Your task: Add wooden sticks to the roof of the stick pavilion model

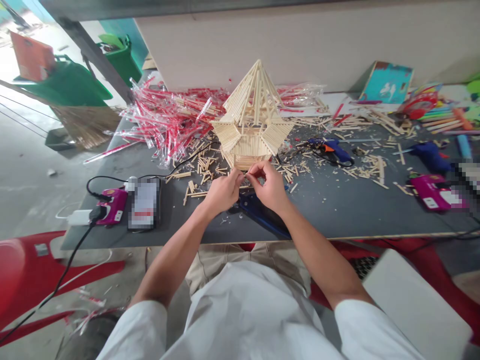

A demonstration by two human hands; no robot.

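Note:
A model pavilion built of thin wooden sticks (249, 145), with a pointed roof, stands upright on the dark table. Just in front of its base my left hand (224, 191) and my right hand (270, 186) meet, fingertips nearly touching. Both are closed in a pinch. Whatever lies between the fingertips is too small to make out, though it may be a short bit of stick. Beneath my right hand and wrist lies a dark blue hand tool (262, 215), partly covered. Loose wooden stick pieces (204, 167) are scattered around the model.
Red-and-clear plastic wrappers (165, 120) pile up at the back left. A phone (144, 205) and a purple power strip (112, 206) lie left. Rightward are a blue glue gun (332, 150), another glue gun (431, 156) and a purple power strip (437, 192). Cables cross the table.

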